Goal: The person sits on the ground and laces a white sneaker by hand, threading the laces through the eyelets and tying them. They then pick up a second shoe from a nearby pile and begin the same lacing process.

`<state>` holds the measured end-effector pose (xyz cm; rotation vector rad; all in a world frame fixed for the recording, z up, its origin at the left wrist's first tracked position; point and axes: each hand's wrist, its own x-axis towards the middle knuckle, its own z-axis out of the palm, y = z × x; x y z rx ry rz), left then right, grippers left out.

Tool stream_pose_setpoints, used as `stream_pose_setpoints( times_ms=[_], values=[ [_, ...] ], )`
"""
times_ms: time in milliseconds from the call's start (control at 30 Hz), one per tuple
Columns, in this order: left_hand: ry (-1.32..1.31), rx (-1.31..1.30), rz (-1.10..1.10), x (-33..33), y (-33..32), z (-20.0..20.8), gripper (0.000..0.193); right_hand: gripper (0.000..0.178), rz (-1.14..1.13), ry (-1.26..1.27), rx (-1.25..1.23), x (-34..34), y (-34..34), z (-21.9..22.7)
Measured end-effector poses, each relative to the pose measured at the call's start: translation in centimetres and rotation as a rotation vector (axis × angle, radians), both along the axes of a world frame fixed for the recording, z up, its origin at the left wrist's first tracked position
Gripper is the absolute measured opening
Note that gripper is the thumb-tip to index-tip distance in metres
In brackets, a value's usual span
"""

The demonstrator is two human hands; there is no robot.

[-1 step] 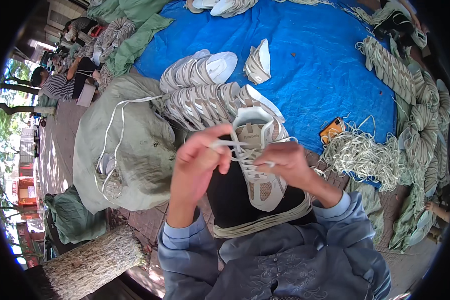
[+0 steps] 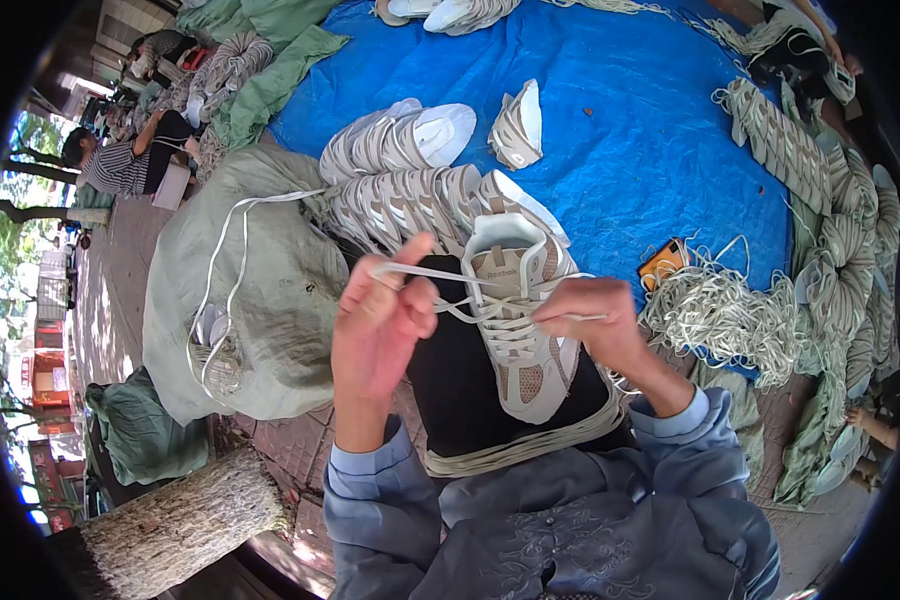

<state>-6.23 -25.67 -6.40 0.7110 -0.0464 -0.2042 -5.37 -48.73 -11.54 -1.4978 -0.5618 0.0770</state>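
Note:
A beige and white sneaker upper [image 2: 533, 390] lies across my black-clad lap, its toe toward me and its collar away. White lace runs criss-cross through its lower eyelets. Left of the collar, my left hand [image 2: 380, 325] pinches a white shoelace [image 2: 440, 272], which stretches taut to the eyelets. On the other side, my right hand [image 2: 592, 315] has closed its fingers around another stretch of lace, a bit of which sticks out past them. A bundle of pale laces [image 2: 530, 440] crosses my lap below the toe.
Stacked shoe uppers [image 2: 395, 205] and one single upper [image 2: 517, 125] rest on a blue tarp [image 2: 640, 110]. To the right lie a heap of white laces [image 2: 725, 315] and an orange-backed phone [image 2: 664, 262]. A grey-green sack [image 2: 260, 300] bulges at left, near a tree trunk [image 2: 185, 510]. Other people sit farther off.
My hands have drawn apart: the left went a little up and leftward, the right slightly to the right. The lace from my left hand now spans a longer stretch.

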Motion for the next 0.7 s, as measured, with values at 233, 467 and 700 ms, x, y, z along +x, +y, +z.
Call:
stream_pose_setpoints(
  times_ms=[233,467,700],
  values=[
    [-0.080,-0.230,0.662,0.9,13.5,-3.5,0.014,0.019,-0.247,0.259,0.478,2.9,-11.3,0.2],
    [0.040,0.338,0.797,0.5,20.0,-8.0,0.015,0.017,-0.505,0.154,0.025,5.0,-17.5,-0.4],
    [0.365,0.236,0.733,1.3,22.0,-9.5,0.013,0.024,-0.291,0.460,0.735,7.4,-20.4,-4.9]
  ],
)
